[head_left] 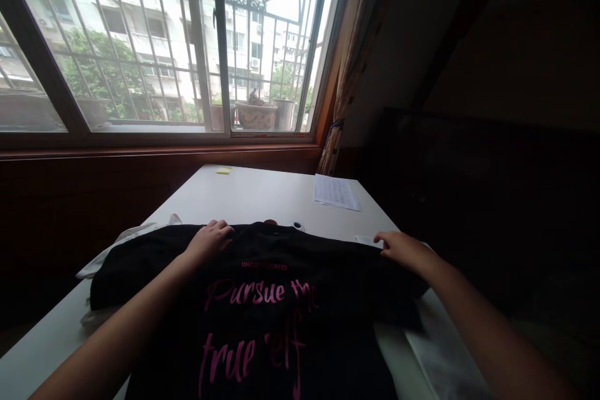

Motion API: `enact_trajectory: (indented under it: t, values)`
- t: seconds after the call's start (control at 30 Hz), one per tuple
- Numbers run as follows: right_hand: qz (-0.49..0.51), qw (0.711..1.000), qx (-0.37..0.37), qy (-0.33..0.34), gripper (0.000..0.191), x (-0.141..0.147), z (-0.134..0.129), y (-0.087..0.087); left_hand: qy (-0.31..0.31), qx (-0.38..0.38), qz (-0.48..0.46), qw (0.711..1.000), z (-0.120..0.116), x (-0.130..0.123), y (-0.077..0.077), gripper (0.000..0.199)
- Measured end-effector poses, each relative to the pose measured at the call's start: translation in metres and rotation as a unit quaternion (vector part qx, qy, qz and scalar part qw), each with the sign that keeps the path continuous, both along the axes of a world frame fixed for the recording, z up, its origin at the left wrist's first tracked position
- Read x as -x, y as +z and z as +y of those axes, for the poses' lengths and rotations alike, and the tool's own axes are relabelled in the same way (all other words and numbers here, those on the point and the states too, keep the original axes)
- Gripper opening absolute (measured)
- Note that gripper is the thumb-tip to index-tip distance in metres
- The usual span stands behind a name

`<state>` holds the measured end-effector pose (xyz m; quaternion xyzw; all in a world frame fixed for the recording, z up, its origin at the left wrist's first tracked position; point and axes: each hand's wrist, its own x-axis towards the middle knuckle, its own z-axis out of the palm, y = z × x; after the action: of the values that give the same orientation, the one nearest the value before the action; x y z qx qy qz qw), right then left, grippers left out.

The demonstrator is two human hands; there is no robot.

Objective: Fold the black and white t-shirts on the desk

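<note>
A black T-shirt point(347, 287) with pink lettering lies spread over the white table, its neckline toward the window. My left hand point(212, 240) is closed on its upper edge, left of the neckline, with the fingers curled over the fabric. On the other side, my right hand point(407, 250) pinches the shirt's upper edge near the right shoulder. Both sleeves hang outward beyond my hands. White cloth point(122, 239) shows from under the shirt at the left. Just behind the collar sits a small round white-and-dark object point(297, 225), partly covered.
On the white table point(267, 190), printed sheets point(336, 192) lie at the back right and a yellow sticky note point(224, 170) at the back left. A barred window point(225, 62) stands beyond, with a tied curtain point(335, 131) beside it. Translucent plastic point(440, 350) lies front right.
</note>
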<state>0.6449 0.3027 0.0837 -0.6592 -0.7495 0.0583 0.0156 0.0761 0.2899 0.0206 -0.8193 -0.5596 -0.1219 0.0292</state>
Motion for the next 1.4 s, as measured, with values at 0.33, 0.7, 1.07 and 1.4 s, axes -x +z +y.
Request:
enact_trajectory:
  t: [0.33, 0.7, 1.07, 1.4]
  values:
    - [0.013, 0.987, -0.137, 0.084, 0.018, 0.132, -0.003, -0.048, 0.012, -0.005, 0.041, 0.999, 0.040, -0.025, -0.013, 0.020]
    - [0.093, 0.985, -0.123, 0.078, 0.029, 0.217, 0.041, -0.094, 0.040, -0.012, 0.043, 0.998, 0.052, -0.020, -0.015, 0.020]
    - [0.115, 0.979, -0.140, 0.099, 0.038, 0.217, 0.059, -0.110, 0.045, 0.019, -0.060, 0.997, 0.077, -0.015, -0.030, 0.026]
    - [0.126, 0.981, -0.130, 0.067, 0.034, 0.210, 0.079, -0.108, 0.040, 0.055, -0.099, 0.993, 0.096, -0.004, -0.031, 0.023]
